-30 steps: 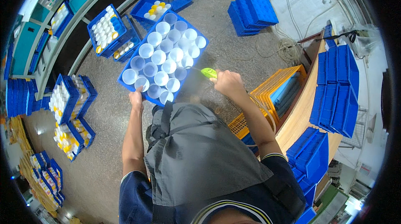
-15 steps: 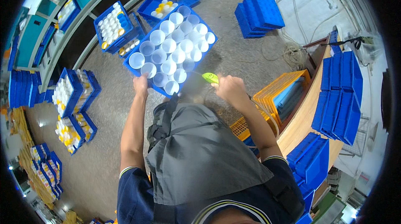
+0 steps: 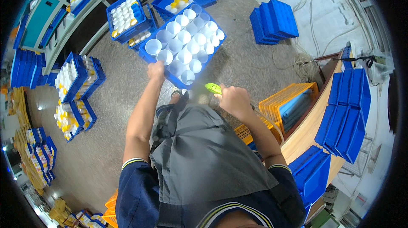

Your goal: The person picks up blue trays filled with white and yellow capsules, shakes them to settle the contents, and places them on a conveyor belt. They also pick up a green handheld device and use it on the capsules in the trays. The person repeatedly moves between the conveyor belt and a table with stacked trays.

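My left hand [image 3: 156, 70] grips the near left edge of a blue crate [image 3: 175, 82], its fingers closed round the rim. Rows of white, open-topped cups [image 3: 184, 55] fill the crate, which is held up in front of me at a slant. In my right hand [image 3: 235, 101] is a bright green blow gun [image 3: 213, 88], with a thin hose trailing behind my wrist. Its tip points left toward the crate's near corner and stays apart from the cups. A pale blur hangs by the tip. The thumb side of my left hand and the crate's underside are hidden.
Beyond the crate stand blue crates [image 3: 121, 19] of white and yellow pieces; similar stacks [image 3: 68, 79] stand at left. Stacked blue crates [image 3: 278, 21] sit at the far right. Close on my right are an orange basket [image 3: 272, 100] and a wooden bench [image 3: 304, 143] bearing blue bins.
The whole view has turned a little, so the surroundings sit differently. My left hand and the crate appear farther right and higher. The blow gun remains in my right hand, still aimed left.
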`<action>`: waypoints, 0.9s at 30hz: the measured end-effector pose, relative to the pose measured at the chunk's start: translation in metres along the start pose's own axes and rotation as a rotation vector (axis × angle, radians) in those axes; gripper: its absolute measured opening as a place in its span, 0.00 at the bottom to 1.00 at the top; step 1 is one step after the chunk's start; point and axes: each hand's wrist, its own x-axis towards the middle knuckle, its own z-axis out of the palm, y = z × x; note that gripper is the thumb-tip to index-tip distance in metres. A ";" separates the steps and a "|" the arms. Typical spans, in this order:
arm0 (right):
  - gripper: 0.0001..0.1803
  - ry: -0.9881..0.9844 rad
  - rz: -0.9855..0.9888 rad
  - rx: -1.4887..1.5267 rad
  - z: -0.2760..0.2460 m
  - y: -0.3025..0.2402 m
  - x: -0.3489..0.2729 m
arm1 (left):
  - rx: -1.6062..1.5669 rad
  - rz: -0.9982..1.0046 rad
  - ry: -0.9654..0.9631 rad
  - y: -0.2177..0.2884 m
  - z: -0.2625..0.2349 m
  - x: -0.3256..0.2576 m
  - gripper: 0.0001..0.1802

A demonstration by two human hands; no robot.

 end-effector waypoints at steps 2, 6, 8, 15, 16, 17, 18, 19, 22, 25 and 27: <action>0.18 -0.025 -0.004 0.011 0.001 -0.001 0.003 | -0.013 0.025 0.005 0.000 -0.001 0.000 0.24; 0.19 -0.076 0.016 -0.042 -0.002 -0.008 0.015 | -0.062 -0.032 -0.007 -0.006 -0.011 0.010 0.25; 0.19 -0.119 0.020 -0.059 -0.006 -0.014 0.023 | -0.056 -0.055 0.018 -0.010 -0.018 0.017 0.25; 0.19 -0.152 -0.022 -0.155 -0.027 -0.064 0.069 | -0.081 -0.014 0.053 -0.014 -0.053 0.043 0.25; 0.19 -0.114 -0.041 -0.125 -0.030 -0.074 0.075 | -0.061 -0.024 0.077 -0.014 -0.059 0.048 0.25; 0.19 -0.079 -0.059 -0.096 -0.032 -0.085 0.083 | -0.048 -0.030 0.079 -0.014 -0.065 0.055 0.25; 0.18 -0.123 -0.065 -0.088 -0.034 -0.095 0.094 | -0.037 -0.044 0.070 -0.014 -0.070 0.062 0.26; 0.18 -0.170 -0.069 -0.083 -0.036 -0.105 0.107 | -0.033 -0.058 0.057 -0.013 -0.075 0.069 0.26; 0.15 -0.140 -0.154 -0.061 -0.044 -0.134 0.138 | -0.037 -0.024 0.095 -0.012 -0.092 0.090 0.37; 0.13 -0.092 -0.196 -0.055 -0.049 -0.161 0.168 | -0.008 -0.022 0.118 -0.005 -0.114 0.109 0.43; 0.14 -0.039 -0.230 -0.029 -0.047 -0.180 0.189 | 0.025 0.007 0.139 0.002 -0.127 0.120 0.42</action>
